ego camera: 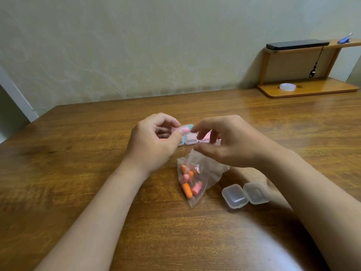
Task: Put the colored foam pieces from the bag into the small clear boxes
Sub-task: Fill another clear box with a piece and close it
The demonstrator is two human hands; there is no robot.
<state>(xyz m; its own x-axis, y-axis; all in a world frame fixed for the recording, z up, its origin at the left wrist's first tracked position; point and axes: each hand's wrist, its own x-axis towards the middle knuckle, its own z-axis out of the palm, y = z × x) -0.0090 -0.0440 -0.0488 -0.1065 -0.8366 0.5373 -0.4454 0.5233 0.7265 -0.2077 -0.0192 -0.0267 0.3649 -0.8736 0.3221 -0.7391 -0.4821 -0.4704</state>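
Thumb and forefinger of our left hand (154,140) pinch a pink foam piece (184,131), raised above the counter (78,163). Our right hand (226,143) is curled close by, its forefinger tip almost at the piece, and its thumb and fingers appear to hold up the mouth of the bag (211,173). Inside lie more orange and pink pieces (187,189). The empty clear boxes (235,195) sit touching side by side, nearer to us and to the right of both hands, just beside the right forearm. Whether they are two boxes or one hinged open, we cannot tell. We judge that the left hand must cross over the bag to reach them; the right is nearer. Filled boxes (189,139) line up behind the hands.
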